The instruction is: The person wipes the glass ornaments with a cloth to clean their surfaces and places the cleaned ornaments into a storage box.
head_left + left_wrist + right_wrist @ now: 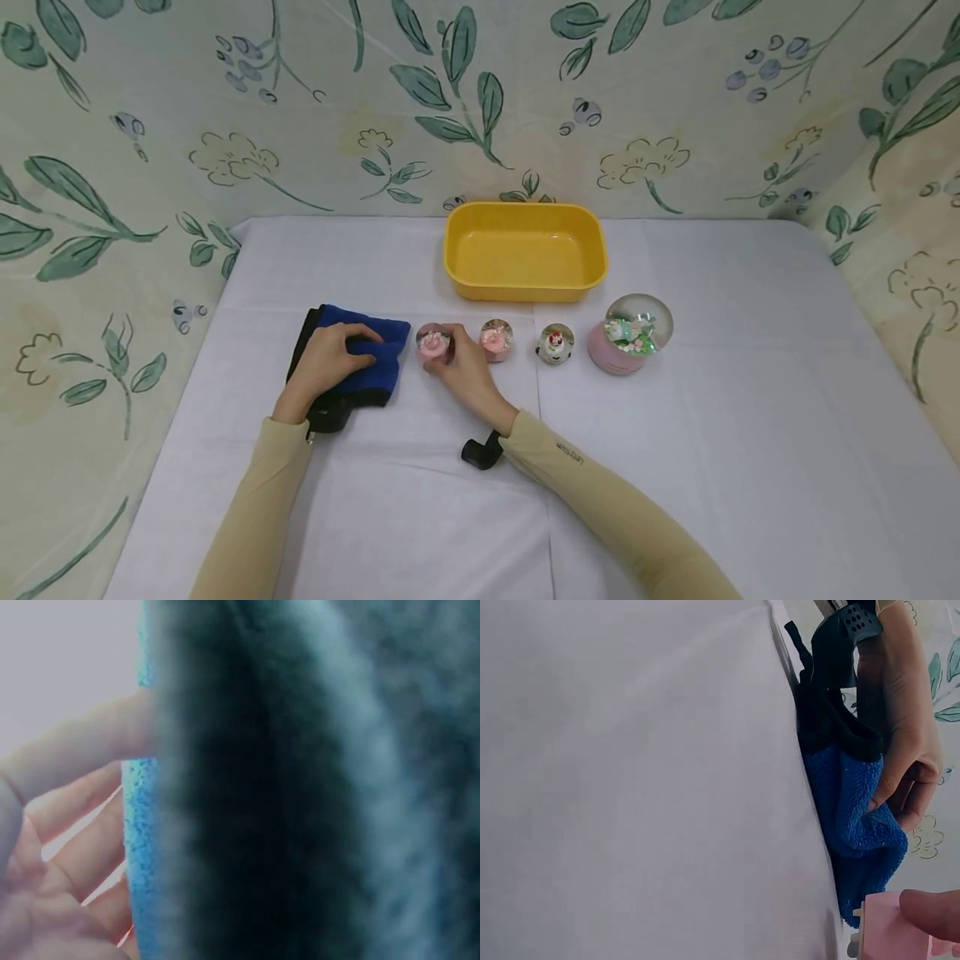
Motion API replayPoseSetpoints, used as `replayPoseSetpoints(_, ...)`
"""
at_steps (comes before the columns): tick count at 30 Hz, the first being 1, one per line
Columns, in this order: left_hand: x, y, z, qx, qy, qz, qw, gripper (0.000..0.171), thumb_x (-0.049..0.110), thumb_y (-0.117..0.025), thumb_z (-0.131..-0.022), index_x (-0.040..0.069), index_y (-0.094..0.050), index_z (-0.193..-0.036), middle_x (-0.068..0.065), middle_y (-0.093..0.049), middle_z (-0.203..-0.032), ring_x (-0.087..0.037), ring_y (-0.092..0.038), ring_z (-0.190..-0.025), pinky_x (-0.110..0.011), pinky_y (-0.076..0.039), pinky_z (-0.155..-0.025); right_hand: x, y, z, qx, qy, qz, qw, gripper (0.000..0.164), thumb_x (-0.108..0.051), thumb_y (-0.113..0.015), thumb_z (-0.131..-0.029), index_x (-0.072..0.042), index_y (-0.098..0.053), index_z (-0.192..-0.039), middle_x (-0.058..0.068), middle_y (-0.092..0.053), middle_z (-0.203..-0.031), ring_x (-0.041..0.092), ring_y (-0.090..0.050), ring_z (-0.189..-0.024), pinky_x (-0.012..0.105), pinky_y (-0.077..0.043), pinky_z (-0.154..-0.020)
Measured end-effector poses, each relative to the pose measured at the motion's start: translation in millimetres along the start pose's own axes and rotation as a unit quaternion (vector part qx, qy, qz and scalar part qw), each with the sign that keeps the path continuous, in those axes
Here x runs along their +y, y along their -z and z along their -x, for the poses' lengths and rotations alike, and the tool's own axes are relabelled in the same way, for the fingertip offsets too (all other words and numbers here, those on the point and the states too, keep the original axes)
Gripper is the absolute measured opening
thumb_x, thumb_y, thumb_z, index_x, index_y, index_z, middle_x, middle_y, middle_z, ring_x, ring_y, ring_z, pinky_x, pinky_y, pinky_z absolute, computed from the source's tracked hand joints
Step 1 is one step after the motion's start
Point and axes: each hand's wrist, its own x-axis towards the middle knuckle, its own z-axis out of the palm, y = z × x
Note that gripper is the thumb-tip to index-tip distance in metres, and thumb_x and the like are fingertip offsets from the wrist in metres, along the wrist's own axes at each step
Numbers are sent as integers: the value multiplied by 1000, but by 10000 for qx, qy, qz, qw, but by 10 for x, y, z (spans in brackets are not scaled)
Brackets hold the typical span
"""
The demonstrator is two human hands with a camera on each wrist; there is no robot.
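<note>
My left hand (pixel 326 354) lies over a blue cloth with black edging (pixel 387 354), its thumb and fingertips pinching a raised fold. In the left wrist view, blurred dark fabric covers most of the picture, and the cloth's blue pile (pixel 139 832) shows beside the fingers. Just right of the cloth, my right hand (pixel 474 375) grips a small snow globe with a pink rose inside (pixel 432 344) between thumb and fingers. Its pink base (pixel 889 930) appears at the bottom of the right wrist view, the thumb against it. A matching rose snow globe (pixel 495 340) stands beside that hand.
Farther right stand a small snow globe with a snowman-like figure (pixel 555 344) and a large flower snow globe on a pink base (pixel 618 350). A yellow tray (pixel 525 293) sits behind them at the back of the white-covered table (pixel 720 450). Patterned fabric hangs around the table.
</note>
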Motion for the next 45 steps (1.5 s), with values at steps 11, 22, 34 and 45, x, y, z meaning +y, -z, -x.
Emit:
replayPoseSetpoints(11,198,108,32,456,-160,1094,9928,25,-1,-74,-77,5,-71,-101,-18,-66,-111,-34,-58,-109,-51,-44,-94,-256,219,210,-176,502,-821,9952,50,2,-69,-83,4,-48,-128,16,-53,-132,29,-50,-122,39,-39,-104)
replayPoseSetpoints(22,637,176,6,649,-144,2508,9657,26,-2,-71,-79,1,-68,-105,-12,-65,-108,-21,-57,-103,-40,-42,-96,-483,705,332,262,725,-1424,9868,52,0,-71,-81,1,-51,-130,14,-53,-131,28,-53,-115,44,-45,-97)
replayPoseSetpoints(34,1144,108,-4,871,-956,3688,9205,29,-6,-69,-80,-4,-64,-108,-9,-64,-106,-24,-56,-101,-37,-44,-96,-520,1166,438,688,1216,-1372,9806,48,4,-73,-79,5,-53,-123,11,-56,-125,22,-51,-107,31,-44,-94)
replayPoseSetpoints(45,1394,-4,-4,845,-1310,4502,8792,31,-2,-67,-81,-4,-61,-111,-10,-60,-111,-29,-54,-103,-38,-44,-97,-491,1360,513,630,1504,-1575,9740,51,14,-68,-76,9,-51,-125,11,-49,-121,25,-52,-105,22,-51,-86)
